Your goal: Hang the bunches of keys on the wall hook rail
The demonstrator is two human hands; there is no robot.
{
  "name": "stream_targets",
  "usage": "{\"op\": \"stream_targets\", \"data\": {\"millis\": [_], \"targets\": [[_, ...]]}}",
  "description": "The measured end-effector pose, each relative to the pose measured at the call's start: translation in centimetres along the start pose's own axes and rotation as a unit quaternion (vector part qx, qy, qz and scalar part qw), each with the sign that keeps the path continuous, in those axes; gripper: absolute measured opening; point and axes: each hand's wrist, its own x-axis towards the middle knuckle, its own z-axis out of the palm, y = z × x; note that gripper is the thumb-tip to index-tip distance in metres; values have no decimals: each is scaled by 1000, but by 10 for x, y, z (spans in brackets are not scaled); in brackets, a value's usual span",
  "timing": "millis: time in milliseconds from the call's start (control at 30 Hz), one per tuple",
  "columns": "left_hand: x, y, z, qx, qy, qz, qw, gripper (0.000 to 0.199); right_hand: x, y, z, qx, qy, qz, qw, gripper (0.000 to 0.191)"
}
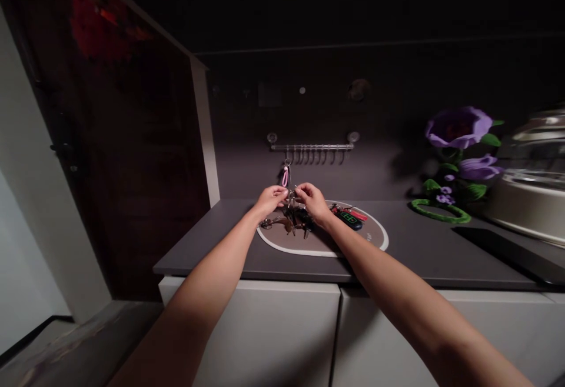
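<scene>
Over the mat, my left hand (271,200) and my right hand (314,200) pinch a small bunch of keys (292,196) between their fingertips; its exact parts are too small to make out. More keys (276,221) lie below on the oval brown mat (304,252) with its white rim. To the right of my right wrist are a dark key fob (349,219) with green markings and a red strip (358,214). Just behind my fingers, a pink loop keychain (285,176) hangs from the leftmost part of the clear hook rail (312,147).
Several hooks line the rail on the dark back panel (379,169). Along the grey counter (415,257) to the right stand purple artificial flowers (459,128), a flat black object (507,254) and a cream appliance (534,199) with a clear dome. A dark door (145,169) is at left.
</scene>
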Motion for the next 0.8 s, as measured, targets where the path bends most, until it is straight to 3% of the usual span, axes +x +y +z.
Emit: {"op": "stream_targets", "data": {"millis": [100, 267, 467, 800], "targets": [[0, -2, 1, 152, 29, 50, 987, 19, 8, -7, 1, 40, 20, 27, 999, 26], [-2, -2, 1, 345, 27, 137, 928, 20, 35, -21, 1, 61, 71, 45, 995, 22], [-2, -3, -1, 408, 24, 159, 899, 25, 71, -33, 4, 43, 120, 62, 990, 12], [2, -3, -5, 425, 40, 159, 890, 26, 109, -33, 18, 45, 192, 110, 974, 4]]}}
